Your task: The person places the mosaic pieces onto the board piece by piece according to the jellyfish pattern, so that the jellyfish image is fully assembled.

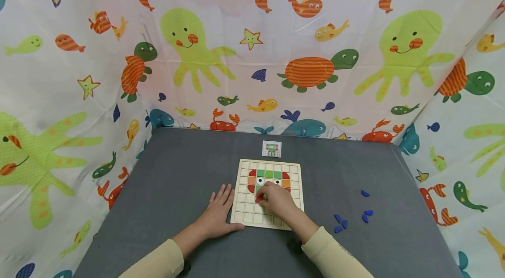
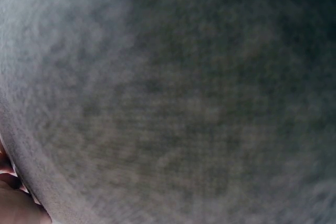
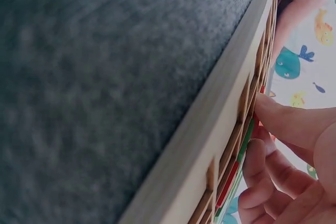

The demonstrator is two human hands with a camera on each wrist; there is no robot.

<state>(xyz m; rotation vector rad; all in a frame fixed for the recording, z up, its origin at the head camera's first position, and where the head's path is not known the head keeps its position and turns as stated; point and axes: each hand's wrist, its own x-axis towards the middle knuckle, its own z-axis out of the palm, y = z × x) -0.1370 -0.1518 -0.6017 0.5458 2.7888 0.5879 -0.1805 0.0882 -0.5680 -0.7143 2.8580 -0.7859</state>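
Observation:
A wooden grid board [image 1: 241,208] lies on the grey table with colored tiles set in its upper cells: green, red, orange and two white eye tiles [image 1: 260,181]. My right hand [image 1: 278,199] is over the middle of the board and pinches a red tile [image 1: 258,199] between thumb and fingers, low at the cells. In the right wrist view the thumb [image 3: 289,121] and fingers meet at the board's surface, beside green and red tiles. My left hand [image 1: 218,212] rests spread on the table along the board's left edge, its thumb by the lower left corner.
A small picture card [image 1: 272,149] with a tile figure lies behind the board. Several blue curved tiles [image 1: 344,224] are scattered on the table [image 1: 177,181] to the right. A sea-animal curtain [image 1: 252,15] hangs around the back and sides.

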